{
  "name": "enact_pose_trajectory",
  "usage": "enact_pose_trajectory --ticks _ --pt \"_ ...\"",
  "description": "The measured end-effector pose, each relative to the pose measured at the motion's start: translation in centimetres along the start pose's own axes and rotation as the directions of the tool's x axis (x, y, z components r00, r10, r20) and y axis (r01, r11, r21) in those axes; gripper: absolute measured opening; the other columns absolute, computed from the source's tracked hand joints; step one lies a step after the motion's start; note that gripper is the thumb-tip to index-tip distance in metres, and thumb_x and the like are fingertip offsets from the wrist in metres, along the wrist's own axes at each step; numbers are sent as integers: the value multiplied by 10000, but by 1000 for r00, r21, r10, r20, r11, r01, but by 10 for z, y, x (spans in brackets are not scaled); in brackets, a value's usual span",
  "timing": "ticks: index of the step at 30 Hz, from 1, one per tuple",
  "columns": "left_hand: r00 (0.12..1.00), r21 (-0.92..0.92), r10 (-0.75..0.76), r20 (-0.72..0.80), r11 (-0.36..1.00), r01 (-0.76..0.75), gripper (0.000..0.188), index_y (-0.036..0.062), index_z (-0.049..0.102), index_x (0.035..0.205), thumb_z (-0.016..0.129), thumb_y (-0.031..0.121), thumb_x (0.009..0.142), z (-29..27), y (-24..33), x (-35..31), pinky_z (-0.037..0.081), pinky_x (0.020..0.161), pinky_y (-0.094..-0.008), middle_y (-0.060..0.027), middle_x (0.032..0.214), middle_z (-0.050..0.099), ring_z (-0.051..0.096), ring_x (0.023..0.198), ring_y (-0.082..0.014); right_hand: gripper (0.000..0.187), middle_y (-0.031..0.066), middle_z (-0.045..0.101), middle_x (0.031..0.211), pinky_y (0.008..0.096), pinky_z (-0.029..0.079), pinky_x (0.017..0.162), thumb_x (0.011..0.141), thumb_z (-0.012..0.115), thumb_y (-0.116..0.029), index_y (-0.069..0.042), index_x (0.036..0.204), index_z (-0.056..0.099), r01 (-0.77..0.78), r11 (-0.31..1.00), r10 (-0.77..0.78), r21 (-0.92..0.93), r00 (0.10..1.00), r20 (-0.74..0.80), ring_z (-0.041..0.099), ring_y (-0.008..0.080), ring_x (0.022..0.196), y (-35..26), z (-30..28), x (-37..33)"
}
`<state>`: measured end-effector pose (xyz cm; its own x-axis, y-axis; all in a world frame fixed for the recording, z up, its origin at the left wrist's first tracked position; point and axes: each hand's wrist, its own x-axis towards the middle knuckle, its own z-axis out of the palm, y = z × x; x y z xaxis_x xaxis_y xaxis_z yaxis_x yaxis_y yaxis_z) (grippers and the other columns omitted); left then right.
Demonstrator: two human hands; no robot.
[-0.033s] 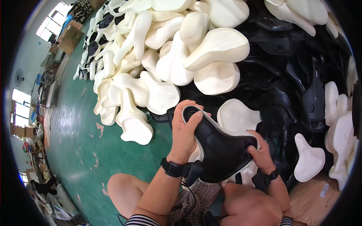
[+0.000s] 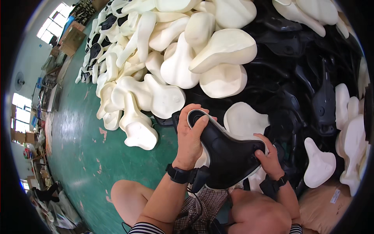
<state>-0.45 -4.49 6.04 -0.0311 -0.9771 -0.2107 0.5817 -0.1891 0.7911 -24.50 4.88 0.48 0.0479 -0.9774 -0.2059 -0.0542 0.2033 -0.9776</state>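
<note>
Smooth black saddle-shaped shell [image 2: 230, 158]

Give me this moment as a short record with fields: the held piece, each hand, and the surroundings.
Held piece: glossy black, pale-edged, saddle-shaped, plastic-looking shell
Left hand: grips its narrow end, thumb on the black face
Right hand: grips a corner of its wide end, thumb on the black face
Ahead: heap of off-white, saddle-shaped, foam-looking pads
Ahead right: pile of black, saddle-shaped, plastic-looking pieces
Lower right: bulky brown package, material unclear
Left: smooth green floor with pale worn patches
</note>
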Motion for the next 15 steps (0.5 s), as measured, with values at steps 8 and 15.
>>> enact_pose_trajectory --ticks 8,15 --pt "936 77 -348 -56 933 352 384 -27 503 1208 513 268 962 -24 -31 -20 507 910 -398 -159 1162 601 611 1030 -265 619 84 548 1179 262 413 928 836 705 -180 -45 1362 407 62 982 -57 177 998 -30 518 126 1069 -19 6 23" --pt "883 -251 -457 -108 872 421 381 -51 532 1164 521 272 963 -32 -38 -16 540 856 -392 -176 1129 618 638 973 -268 723 132 467 1306 300 394 997 877 657 -158 -45 1450 231 35 967 -38 253 999 7 479 178 1175 -2 20 24"
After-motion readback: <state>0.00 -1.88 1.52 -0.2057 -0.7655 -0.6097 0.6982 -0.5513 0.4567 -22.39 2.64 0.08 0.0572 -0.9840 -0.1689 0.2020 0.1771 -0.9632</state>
